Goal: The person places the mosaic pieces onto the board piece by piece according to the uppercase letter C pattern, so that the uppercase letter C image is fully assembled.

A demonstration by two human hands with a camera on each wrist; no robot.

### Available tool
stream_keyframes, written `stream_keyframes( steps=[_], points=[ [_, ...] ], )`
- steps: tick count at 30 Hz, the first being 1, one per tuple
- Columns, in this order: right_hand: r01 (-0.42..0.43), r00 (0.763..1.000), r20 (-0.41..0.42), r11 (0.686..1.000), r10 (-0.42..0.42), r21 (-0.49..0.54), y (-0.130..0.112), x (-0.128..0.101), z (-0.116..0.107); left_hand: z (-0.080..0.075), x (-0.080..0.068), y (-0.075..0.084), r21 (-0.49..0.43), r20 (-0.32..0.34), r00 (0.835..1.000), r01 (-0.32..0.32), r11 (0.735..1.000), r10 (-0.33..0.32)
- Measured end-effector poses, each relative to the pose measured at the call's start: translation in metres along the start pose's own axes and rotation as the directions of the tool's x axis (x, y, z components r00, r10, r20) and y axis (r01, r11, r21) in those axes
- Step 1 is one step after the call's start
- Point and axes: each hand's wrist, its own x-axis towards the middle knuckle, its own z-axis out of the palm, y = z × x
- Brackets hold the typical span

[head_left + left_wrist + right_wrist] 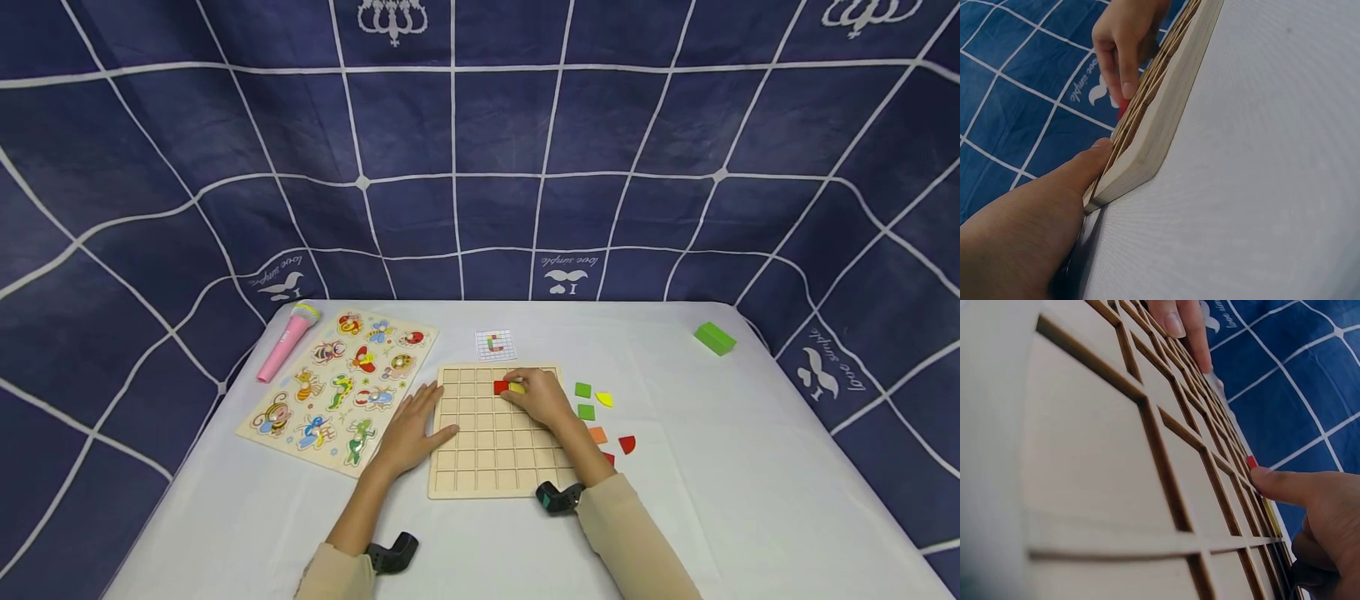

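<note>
A pale wooden grid board lies on the table. My left hand rests along its left edge, fingers spread and thumb over the rim; the left wrist view shows that thumb on the board's side. Near the far edge of the grid, my right hand pinches a red square piece between thumb and index finger. A yellow piece shows just right of the red one, partly covered by the fingers. In the right wrist view the red piece peeks out by the thumb tip.
Right of the board lie green squares, a yellow quarter-round, an orange square and red pieces. A pattern card lies beyond it. An insect puzzle, pink toy microphone and green block stand farther out.
</note>
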Motion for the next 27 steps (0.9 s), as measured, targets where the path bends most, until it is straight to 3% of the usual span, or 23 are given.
stream_keyframes(
  steps=[12, 19, 27],
  points=[
    [0.015, 0.999, -0.045, 1.000, -0.015, 0.007, 0.001, -0.009, -0.009, 0.000, 0.000, -0.001, 0.007, 0.008, 1.000, -0.003, 1.000, 0.003],
    [-0.072, 0.994, -0.076, 0.997, 0.074, 0.025, 0.016, -0.032, -0.045, 0.002, 0.001, -0.001, 0.001, 0.001, 1.000, -0.007, 1.000, 0.007],
    [-0.153, 0.981, -0.120, 0.988, 0.149, -0.024, 0.053, -0.058, -0.088, 0.002, 0.001, -0.002, 0.010, 0.028, 1.000, 0.012, 1.000, -0.013]
  ],
)
